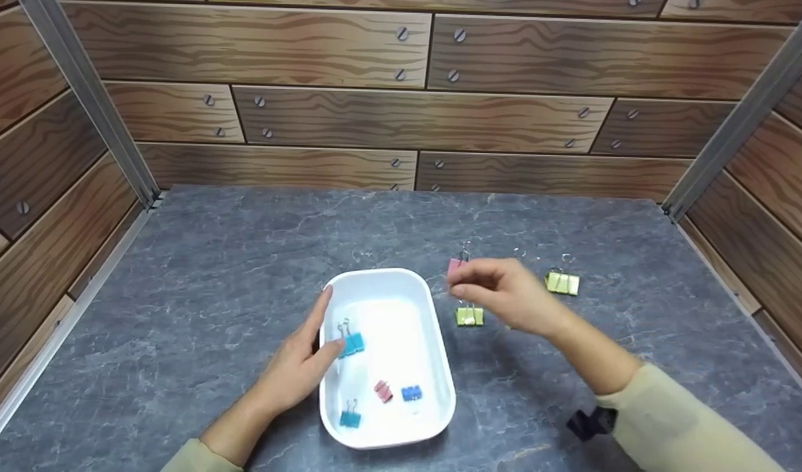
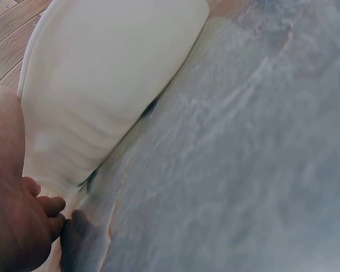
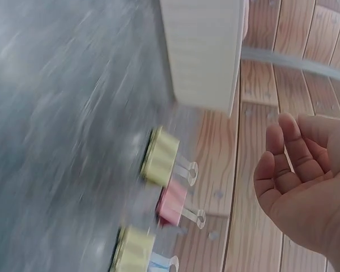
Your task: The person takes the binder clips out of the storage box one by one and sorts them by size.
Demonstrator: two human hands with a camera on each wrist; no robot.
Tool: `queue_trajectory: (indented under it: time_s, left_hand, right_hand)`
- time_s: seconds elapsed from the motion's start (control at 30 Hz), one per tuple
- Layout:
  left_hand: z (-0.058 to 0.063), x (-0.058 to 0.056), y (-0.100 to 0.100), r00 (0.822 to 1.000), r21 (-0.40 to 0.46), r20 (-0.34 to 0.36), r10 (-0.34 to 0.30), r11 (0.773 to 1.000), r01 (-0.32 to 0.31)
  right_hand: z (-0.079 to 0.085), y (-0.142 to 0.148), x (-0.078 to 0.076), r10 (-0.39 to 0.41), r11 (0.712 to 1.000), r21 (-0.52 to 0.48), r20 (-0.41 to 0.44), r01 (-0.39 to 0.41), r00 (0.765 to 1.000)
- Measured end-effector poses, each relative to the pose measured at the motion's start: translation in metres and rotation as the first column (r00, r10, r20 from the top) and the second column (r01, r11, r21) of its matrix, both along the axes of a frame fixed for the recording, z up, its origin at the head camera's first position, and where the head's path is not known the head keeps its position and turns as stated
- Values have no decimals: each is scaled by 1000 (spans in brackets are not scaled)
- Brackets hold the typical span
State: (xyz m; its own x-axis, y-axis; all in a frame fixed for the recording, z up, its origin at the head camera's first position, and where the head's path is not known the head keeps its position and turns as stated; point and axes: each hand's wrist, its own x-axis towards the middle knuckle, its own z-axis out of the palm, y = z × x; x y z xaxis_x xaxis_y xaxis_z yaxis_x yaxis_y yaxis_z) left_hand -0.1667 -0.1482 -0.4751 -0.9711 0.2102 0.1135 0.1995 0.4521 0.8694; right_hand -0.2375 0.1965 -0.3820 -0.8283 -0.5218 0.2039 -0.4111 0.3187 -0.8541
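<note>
My left hand (image 1: 296, 367) holds the left wall of a white plastic tray (image 1: 443, 347), thumb over the rim and fingers along the outside. Inside the tray are two teal binder clips (image 1: 352, 343), a small red binder clip (image 1: 383, 391) and a small blue binder clip (image 1: 411, 393). Above the table, right of the tray, my right hand (image 1: 509, 295) has loosely bent fingers with nothing between them. A pink binder clip (image 3: 173, 203) stands on the table, partly behind that hand in the head view. Nearby are yellow-green binder clips (image 1: 470, 316).
Another yellow-green binder clip (image 1: 562, 283) stands farther right. Wire handles show behind the right hand, their clip bodies hidden. Wood-patterned walls (image 1: 335, 115) bound the grey marbled table (image 1: 211, 262) at the back and both sides.
</note>
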Motion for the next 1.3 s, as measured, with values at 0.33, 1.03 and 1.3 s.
queue_trajectory:
  time_s: [0.33,1.03,1.3]
  left_hand:
    - [0,0,0,1000,14,0,-4,1000,4]
    - [0,2,-1,1000,7,-2,22,1000,-22]
    - [1,1,-1,1000,5,-27,-1,1000,1]
  right_hand:
    - [-5,-66,2,138,990,2,12,-138,990]
    - [-47,-137,-20,188,977,98,30,-190,982]
    - [-51,-137,-21,242,957,126,146,-261,959]
